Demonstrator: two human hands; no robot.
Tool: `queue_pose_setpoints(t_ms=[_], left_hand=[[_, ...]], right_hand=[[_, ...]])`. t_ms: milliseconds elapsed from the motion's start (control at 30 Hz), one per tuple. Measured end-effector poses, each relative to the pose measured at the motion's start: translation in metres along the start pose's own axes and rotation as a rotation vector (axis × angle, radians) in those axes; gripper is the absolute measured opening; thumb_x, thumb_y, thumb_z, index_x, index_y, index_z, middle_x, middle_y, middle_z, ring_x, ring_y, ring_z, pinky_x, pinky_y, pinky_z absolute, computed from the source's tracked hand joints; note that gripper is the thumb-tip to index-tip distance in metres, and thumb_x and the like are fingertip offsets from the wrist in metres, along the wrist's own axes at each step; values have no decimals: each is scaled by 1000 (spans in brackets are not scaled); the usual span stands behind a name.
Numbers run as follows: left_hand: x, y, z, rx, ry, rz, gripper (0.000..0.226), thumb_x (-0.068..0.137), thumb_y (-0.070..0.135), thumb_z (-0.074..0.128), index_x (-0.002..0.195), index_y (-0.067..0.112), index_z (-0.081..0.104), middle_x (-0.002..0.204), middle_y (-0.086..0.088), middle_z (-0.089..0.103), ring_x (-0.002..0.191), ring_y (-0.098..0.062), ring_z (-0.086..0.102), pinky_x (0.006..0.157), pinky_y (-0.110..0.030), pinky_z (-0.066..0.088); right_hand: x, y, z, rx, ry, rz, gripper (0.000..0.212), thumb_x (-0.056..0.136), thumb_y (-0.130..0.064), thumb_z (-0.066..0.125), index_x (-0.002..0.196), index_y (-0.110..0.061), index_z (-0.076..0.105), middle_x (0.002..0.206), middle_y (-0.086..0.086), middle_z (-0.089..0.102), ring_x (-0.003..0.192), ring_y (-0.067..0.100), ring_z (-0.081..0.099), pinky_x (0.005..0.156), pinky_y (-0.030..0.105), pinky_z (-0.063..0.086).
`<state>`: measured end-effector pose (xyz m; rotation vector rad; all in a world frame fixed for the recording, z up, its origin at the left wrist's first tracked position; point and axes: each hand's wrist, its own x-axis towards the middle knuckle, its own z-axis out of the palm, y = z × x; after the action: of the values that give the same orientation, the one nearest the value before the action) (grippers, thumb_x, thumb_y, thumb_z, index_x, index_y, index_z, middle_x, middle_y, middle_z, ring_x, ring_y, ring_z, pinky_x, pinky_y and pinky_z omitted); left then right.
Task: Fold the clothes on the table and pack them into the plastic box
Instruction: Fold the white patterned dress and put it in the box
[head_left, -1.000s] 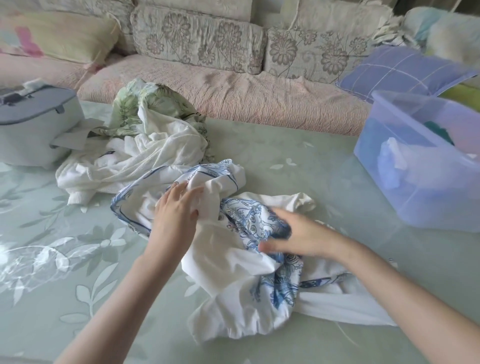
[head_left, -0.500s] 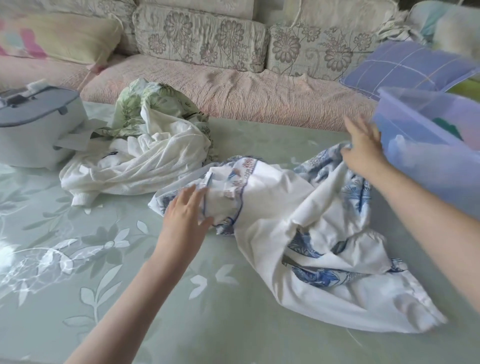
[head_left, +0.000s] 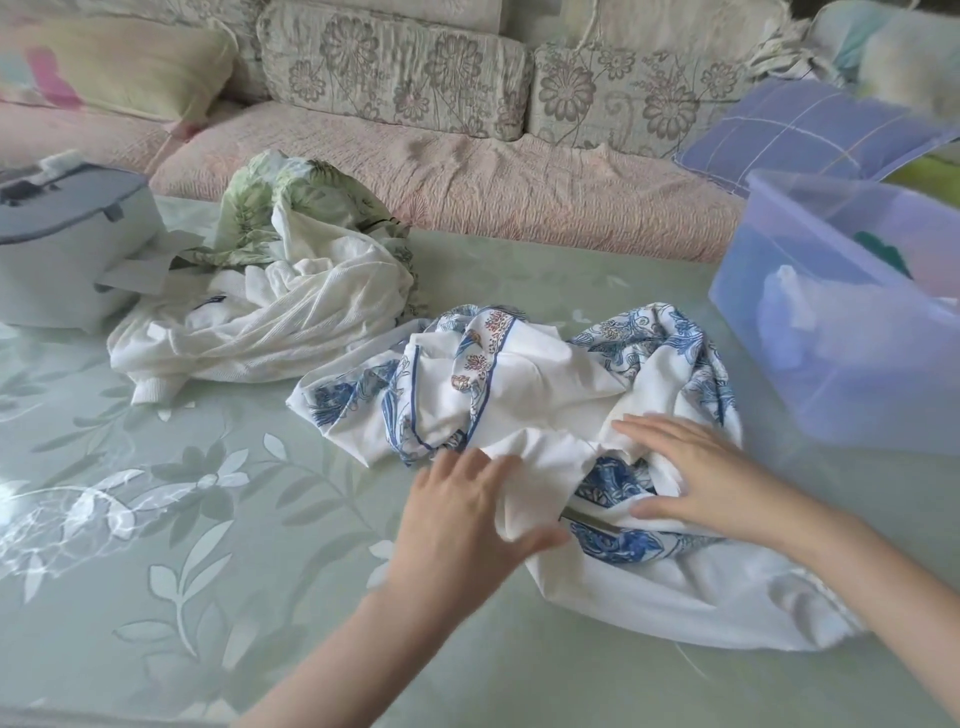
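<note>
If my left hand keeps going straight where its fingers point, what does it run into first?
Probably the bunched folds of the white garment with blue floral print, which your left hand touches at its near edge; the translucent purple plastic box lies well right of that line.

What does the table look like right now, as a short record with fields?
garment in work: white garment with blue print, crumpled on the table
left hand: on its near fold, grip unclear
right hand: flat on it, fingers straight
waiting pile: white knit garment, green leaf-print cloth
plastic box: open, right of the garment, clothes inside
grey case: far left
</note>
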<state>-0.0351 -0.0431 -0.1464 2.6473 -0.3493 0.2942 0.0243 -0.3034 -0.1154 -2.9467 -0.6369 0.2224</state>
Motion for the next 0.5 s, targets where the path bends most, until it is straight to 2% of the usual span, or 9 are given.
queue_pose_setpoints(t_ms=[100,167,233,300,367,433,500], left_hand=[[-20,23,23,42,-29,111,79,59,83,43,120,34,55,112,5,55,99,-19,54,80,-30,48],[-26,32,37,33,-41,136,69,60,79,43,110,35,59,110,6,56,99,-19,55,79,-29,48],[-25,33,45,53,-22,168,49,65,68,47,96,33,62,100,9,58,92,-18,56,76,-25,44],[-18,28,46,68,14,217,28,68,49,67,84,28,59,87,9,57,82,-18,58,68,-25,40],[-12,19,41,101,34,221,37,57,32,86,74,23,54,74,7,56,70,-18,58,60,-23,38],[-6,4,25,102,78,153,40,52,21,90,67,20,53,64,5,55,60,-20,58,59,-27,30],[0,-18,6,99,162,32,30,58,10,80,66,17,52,61,0,54,55,-23,58,52,-26,26]], right_hand=[[-10,10,-2,37,26,53,98,63,-82,56,145,-40,23,144,-29,12,142,-1,8,113,18,4],[-18,11,0,197,-11,105,102,59,-80,61,146,-39,24,147,-30,12,139,-7,12,117,23,13],[-24,11,4,274,-21,139,108,55,-83,58,146,-34,28,149,-25,20,137,-6,22,116,31,23],[-28,11,7,271,14,144,94,65,-64,71,145,-30,35,148,-18,32,132,-4,31,111,22,26],[-30,6,6,290,66,150,76,73,-41,78,139,-27,44,138,-14,46,122,-4,40,96,3,25],[-30,2,5,327,101,173,65,74,-32,80,132,-24,53,125,-12,56,111,-2,48,83,-7,24],[-29,-2,5,343,106,160,58,73,-28,81,126,-25,57,115,-12,60,102,0,51,79,-7,26]])
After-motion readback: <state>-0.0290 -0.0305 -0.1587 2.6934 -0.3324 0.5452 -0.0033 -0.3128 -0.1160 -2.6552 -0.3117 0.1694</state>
